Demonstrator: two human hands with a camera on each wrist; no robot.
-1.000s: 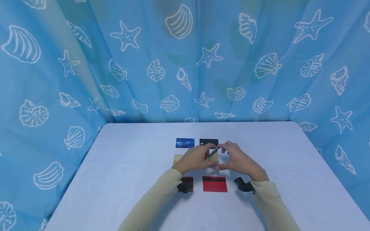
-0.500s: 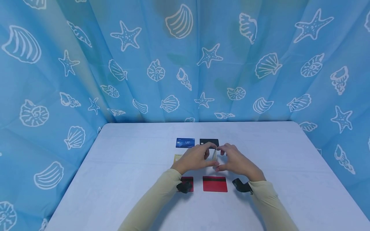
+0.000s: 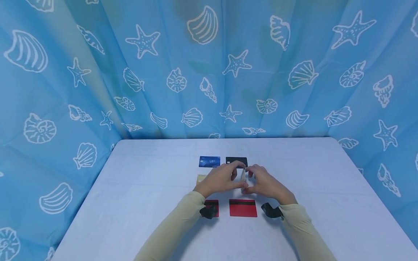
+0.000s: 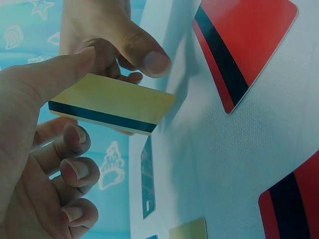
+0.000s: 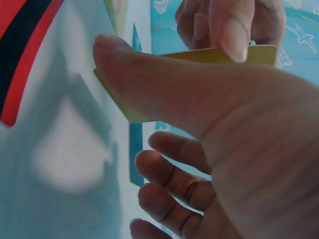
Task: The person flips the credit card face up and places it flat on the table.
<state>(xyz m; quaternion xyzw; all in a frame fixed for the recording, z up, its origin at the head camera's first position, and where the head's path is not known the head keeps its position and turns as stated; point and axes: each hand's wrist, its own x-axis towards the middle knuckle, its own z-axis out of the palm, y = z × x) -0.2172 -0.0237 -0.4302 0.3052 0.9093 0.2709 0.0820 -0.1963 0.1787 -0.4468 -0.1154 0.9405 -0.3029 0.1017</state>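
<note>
My left hand [image 3: 220,178] pinches a yellow bank card [image 4: 112,102] between thumb and forefinger, its dark magnetic stripe toward the left wrist camera. From the head view the card stands nearly edge-on above the table. My right hand [image 3: 266,183] is close against the card's other side, thumb low and fingers loosely bent. In the right wrist view its thumb [image 5: 144,79] overlaps the card, and the other fingers hang apart below it. A black bank card [image 3: 236,160] lies just behind the hands, and a second yellow card [image 3: 200,178] is partly hidden by my left wrist.
A blue VIP card [image 3: 209,161] lies left of the black one. Nearer the front are a red card [image 3: 243,209] with a black stripe and another red card [image 3: 214,203], partly covered by the left wrist camera [image 3: 208,211]. A patterned blue curtain [image 3: 209,72] hangs behind the white table [image 3: 143,195].
The yellow card has turned from showing its striped face at a slant to nearly edge-on. My right hand has shifted slightly left and lower; my left hand has barely moved.
</note>
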